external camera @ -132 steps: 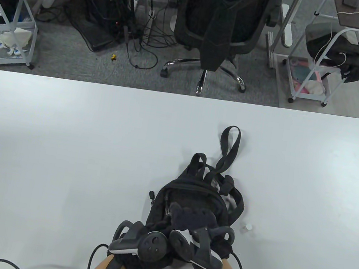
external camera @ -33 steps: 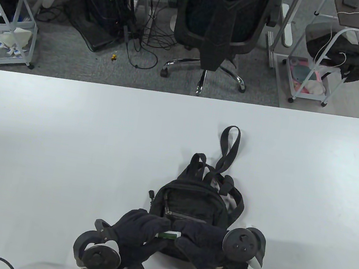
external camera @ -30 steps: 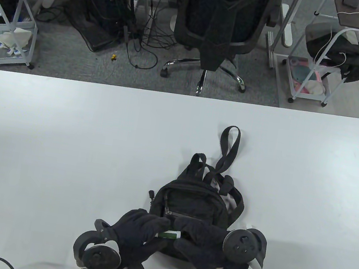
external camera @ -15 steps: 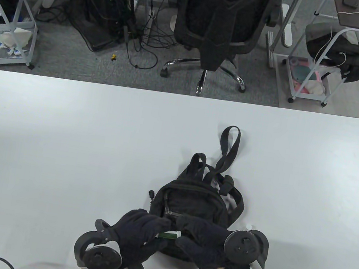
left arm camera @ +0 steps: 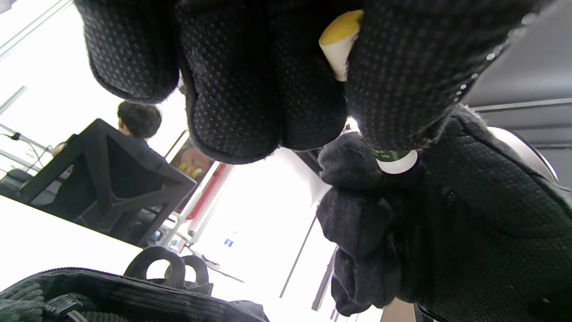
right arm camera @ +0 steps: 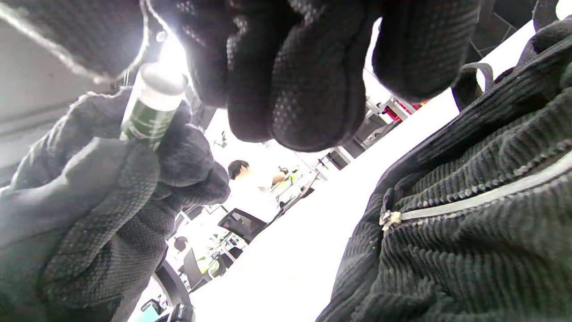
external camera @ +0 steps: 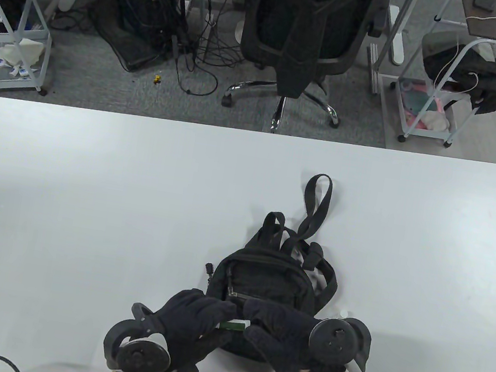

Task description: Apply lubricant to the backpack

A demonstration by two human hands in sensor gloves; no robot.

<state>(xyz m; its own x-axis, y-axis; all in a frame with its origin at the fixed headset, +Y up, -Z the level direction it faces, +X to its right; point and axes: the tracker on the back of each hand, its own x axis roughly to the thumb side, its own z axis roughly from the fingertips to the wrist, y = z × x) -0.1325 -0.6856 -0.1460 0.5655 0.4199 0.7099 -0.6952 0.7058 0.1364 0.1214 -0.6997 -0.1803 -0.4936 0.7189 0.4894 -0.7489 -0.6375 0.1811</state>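
Holding lubricant tube (external camera: 233,325) between both grips, just above backpack (external camera: 265,283)

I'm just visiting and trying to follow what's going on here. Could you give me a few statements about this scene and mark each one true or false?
1. The left hand grips a small green tube. True.
2. The backpack hangs off the table's edge. False: it lies wholly on the white table, near the person.
3. The right hand touches the white end of the tube. True.
4. The zipper on the backpack's front is gold. False: it looks silver-grey on black ribbed fabric.
5. The office chair stands on the table. False: it stands on the floor beyond the table.
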